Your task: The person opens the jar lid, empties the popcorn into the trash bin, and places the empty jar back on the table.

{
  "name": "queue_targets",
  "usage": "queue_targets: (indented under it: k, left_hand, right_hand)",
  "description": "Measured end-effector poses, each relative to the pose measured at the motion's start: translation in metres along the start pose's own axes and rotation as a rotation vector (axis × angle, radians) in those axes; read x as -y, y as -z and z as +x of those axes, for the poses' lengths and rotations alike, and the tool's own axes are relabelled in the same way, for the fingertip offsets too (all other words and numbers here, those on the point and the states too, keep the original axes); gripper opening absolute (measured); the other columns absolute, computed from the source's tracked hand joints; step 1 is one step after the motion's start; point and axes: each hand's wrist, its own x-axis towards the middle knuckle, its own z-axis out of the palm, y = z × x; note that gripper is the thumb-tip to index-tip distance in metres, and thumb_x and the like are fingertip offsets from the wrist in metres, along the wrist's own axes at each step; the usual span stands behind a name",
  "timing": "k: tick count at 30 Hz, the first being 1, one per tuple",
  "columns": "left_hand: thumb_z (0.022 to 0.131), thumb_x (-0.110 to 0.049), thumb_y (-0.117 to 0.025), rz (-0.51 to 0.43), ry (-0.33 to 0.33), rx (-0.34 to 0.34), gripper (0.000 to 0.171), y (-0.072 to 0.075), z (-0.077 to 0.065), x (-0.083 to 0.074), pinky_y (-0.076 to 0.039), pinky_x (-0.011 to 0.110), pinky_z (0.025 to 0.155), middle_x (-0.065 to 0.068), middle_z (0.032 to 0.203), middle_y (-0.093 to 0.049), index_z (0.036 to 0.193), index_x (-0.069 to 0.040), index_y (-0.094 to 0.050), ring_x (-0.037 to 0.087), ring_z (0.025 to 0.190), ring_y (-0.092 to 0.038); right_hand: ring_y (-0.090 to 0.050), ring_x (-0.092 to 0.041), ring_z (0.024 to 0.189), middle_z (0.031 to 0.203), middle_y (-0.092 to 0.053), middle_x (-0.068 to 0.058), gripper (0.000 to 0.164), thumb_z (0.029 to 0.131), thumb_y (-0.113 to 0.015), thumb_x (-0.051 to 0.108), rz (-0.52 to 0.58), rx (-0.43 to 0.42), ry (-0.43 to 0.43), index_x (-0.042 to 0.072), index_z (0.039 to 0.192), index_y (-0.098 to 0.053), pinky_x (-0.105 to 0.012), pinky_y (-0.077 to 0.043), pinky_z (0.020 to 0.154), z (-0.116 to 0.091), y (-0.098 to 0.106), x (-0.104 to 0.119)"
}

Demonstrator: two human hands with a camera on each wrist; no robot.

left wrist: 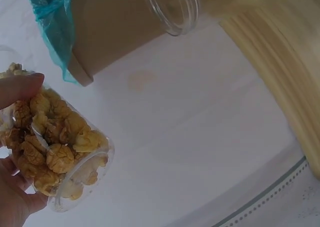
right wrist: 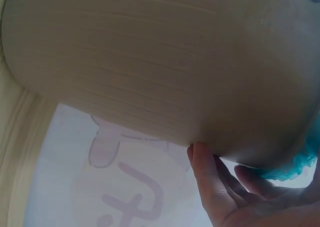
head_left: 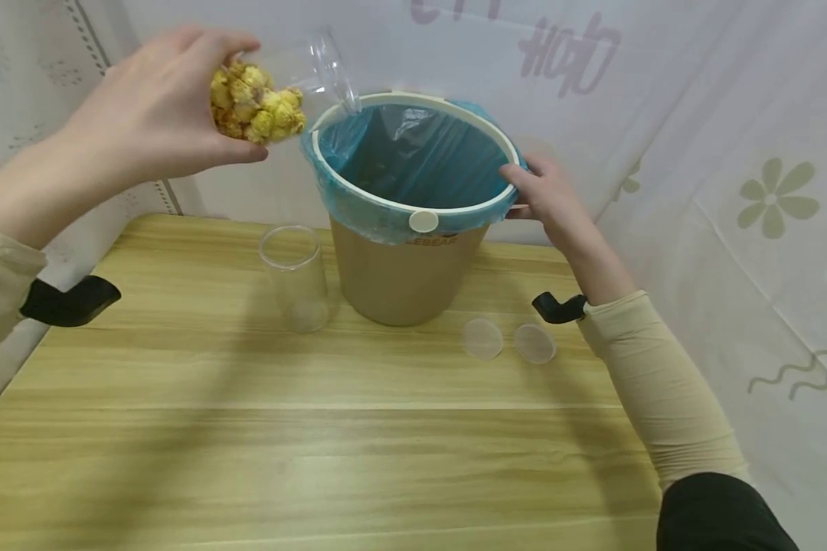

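Observation:
My left hand [head_left: 158, 107] grips a clear plastic jar [head_left: 310, 73] round its base end. The jar lies tilted nearly sideways, its mouth at the left rim of a brown trash bin [head_left: 403, 283]. Yellow-brown popcorn [head_left: 255, 107] sits in the jar's lower half, also seen through its wall in the left wrist view. A blue bag [head_left: 420, 153] lines the bin and folds over the rim. At the bin's right side, my right hand [head_left: 554, 203] holds the rim with the thumb on top. In the right wrist view, its fingers [right wrist: 205, 172] touch the bin's outer wall.
A second clear jar [head_left: 292, 283] stands upright and open, left of the bin. Two round translucent lids [head_left: 482, 339] lie to the right on the wooden table [head_left: 303, 459]. A printed white curtain [head_left: 703, 92] hangs behind and beside the table.

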Motion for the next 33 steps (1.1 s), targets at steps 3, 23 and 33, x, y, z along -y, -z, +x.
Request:
queue_targets:
  k: [3,23,33]
  left_hand:
    - [0.085,-0.029,-0.079,0.041,-0.009,0.005,0.097,0.001,0.004,-0.002,-0.036,0.076,0.107,0.029,0.161,-0.034,0.164,-0.013,-0.024,0.054,0.138,-0.039]
    - [0.080,-0.008,-0.076,0.376,-0.265,-0.085,0.087,0.009,0.027,-0.005,-0.031,0.070,0.112,0.033,0.147,-0.045,0.156,-0.004,-0.036,0.055,0.133,-0.039]
    - [0.076,0.001,-0.075,0.469,-0.393,-0.180,0.076,0.008,0.035,-0.008,-0.040,0.071,0.102,0.033,0.133,-0.054,0.147,-0.003,-0.046,0.050,0.123,-0.044]
  right_hand:
    - [-0.076,-0.011,0.084,0.102,-0.075,-0.006,0.042,0.101,-0.055,0.034,0.019,0.000,0.005,0.005,0.131,-0.059,-0.027,-0.063,0.078,-0.001,-0.002,0.000]
    - [-0.076,-0.016,0.094,0.118,-0.070,-0.013,0.043,0.102,-0.052,0.034,0.051,0.019,-0.003,0.004,0.133,-0.056,-0.032,-0.064,0.083,0.000,-0.014,0.003]
    - [-0.075,-0.015,0.093,0.118,-0.069,-0.013,0.045,0.102,-0.052,0.036,0.043,0.019,-0.015,0.005,0.135,-0.054,-0.032,-0.064,0.084,-0.002,-0.013,0.003]
